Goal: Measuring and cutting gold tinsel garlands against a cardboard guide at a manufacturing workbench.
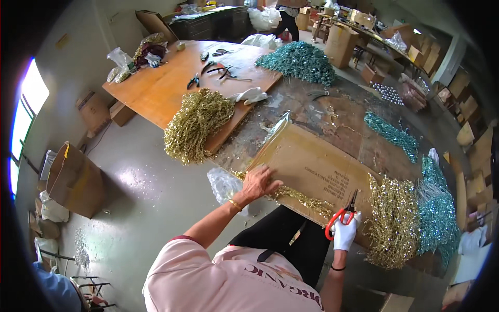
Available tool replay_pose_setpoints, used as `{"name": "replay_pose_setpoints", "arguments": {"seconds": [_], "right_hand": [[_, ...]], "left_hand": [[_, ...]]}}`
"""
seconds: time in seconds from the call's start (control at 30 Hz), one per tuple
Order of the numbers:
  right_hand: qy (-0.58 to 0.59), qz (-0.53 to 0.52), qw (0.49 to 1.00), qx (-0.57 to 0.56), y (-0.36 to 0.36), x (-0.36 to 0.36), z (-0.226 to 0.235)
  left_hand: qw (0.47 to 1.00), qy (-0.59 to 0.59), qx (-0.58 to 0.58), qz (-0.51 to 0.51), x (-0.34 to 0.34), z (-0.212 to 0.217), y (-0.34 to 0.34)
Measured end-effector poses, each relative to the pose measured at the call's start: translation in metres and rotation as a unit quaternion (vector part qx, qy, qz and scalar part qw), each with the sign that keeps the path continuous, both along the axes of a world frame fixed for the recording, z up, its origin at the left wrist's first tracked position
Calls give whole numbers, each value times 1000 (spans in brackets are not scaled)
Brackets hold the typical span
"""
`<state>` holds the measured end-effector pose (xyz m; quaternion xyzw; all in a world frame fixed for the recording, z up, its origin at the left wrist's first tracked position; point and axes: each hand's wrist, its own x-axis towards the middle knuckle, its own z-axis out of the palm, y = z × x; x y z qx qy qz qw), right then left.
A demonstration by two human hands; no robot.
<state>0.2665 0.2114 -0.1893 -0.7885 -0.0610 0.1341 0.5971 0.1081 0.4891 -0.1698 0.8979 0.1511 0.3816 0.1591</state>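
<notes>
Gold tinsel strands (306,202) lie lengthwise along the near edge of a flat cardboard sheet (301,151). My bare left hand (259,183) is over their left part, with fingers curled round them; the strands show on both sides of it. In a white glove, my right hand (345,229) holds red-handled scissors (340,218), blades pointing away from me over the cardboard. Right of the scissors hangs a thick bunch of gold tinsel (393,223), and beside it a teal tinsel bunch (436,210).
A gold tinsel heap (197,125) overhangs the table's left edge. Pliers (193,81) and other hand tools rest on the orange board (156,78). Farther back are a teal tinsel pile (299,61) and a white glove (250,95). A tall carton (75,179) stands on the floor at left.
</notes>
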Motion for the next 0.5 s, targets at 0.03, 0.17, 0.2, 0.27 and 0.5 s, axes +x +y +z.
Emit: {"name": "replay_pose_setpoints", "arguments": {"seconds": [0.03, 0.17, 0.2, 0.27, 0.5], "right_hand": [[21, 5, 1000, 13, -3, 5, -2], [-50, -51, 960, 272, -6, 12, -30], [232, 37, 876, 421, -17, 15, -18], [125, 37, 974, 185, -12, 15, 21], [-331, 54, 867, -369, 11, 71, 9]], "left_hand": [[1000, -7, 2, -8, 0, 0, 0], [945, 10, -285, -162, 3, 59, -9], [929, 27, -305, -206, 1, 79, -10], [906, 60, -321, -269, 18, 119, -14], [682, -250, -462, -509, 86, 177, -20]]}}
